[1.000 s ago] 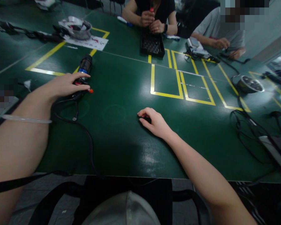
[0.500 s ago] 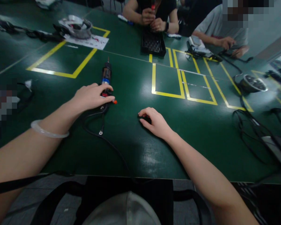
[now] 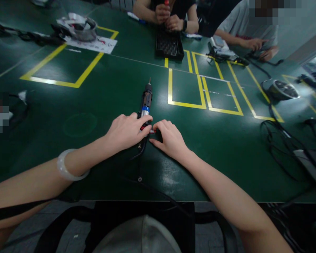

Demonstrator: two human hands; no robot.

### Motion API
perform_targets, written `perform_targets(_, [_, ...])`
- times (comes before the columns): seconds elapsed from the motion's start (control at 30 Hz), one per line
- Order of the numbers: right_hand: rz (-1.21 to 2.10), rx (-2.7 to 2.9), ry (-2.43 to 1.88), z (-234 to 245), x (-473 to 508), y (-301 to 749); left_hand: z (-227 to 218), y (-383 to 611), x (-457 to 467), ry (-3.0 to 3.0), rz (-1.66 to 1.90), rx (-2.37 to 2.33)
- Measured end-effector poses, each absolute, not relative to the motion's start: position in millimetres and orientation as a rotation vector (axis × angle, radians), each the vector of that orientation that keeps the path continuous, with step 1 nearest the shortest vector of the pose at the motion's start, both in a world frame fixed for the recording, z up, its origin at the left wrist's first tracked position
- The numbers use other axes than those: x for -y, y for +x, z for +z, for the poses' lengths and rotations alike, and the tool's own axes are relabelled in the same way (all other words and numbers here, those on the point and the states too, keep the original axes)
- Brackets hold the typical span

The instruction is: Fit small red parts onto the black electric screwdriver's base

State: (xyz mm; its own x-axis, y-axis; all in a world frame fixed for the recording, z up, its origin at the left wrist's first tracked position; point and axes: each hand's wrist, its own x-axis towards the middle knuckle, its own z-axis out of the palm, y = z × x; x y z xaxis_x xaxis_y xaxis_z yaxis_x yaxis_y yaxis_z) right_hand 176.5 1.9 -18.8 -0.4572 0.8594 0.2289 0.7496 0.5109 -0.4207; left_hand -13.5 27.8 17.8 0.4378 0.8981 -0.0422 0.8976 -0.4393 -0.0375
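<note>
My left hand (image 3: 130, 131) is closed around the rear body of an electric screwdriver (image 3: 146, 100), which has a blue band, a black front and a thin bit pointing away from me. My right hand (image 3: 171, 138) is close by on the right, fingers curled and thumb apart from them. Between its fingertips and the screwdriver is a small orange-red tip (image 3: 154, 131); whether the fingers touch it is unclear. A black cable (image 3: 158, 192) trails from the tool's rear toward the table edge, and a thin lead ends in a ring terminal (image 3: 140, 179).
Across the green table (image 3: 113, 95), a person's hands (image 3: 171, 19) work above a black tray (image 3: 170, 45). Another person sits to the right. A metal bowl (image 3: 284, 89) and tangled cables (image 3: 276, 144) lie at right; a clear tape-like bundle (image 3: 80, 28) is far left. Yellow tape marks rectangles.
My left hand has carried the screwdriver right and toward me, up beside my right hand. The right hand has stayed nearly in place, and the cable has shifted right.
</note>
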Motion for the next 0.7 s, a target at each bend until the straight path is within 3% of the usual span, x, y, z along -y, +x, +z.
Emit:
perform_targets(0.53, [0.391,2.434,-1.254,-15,-11,189,14,-33,-44,-2.831,0.093,1.539])
perform_targets(0.7, [0.654,2.237,-1.207,-14,-13,192,14,-34,-44,-2.833,0.086,1.537])
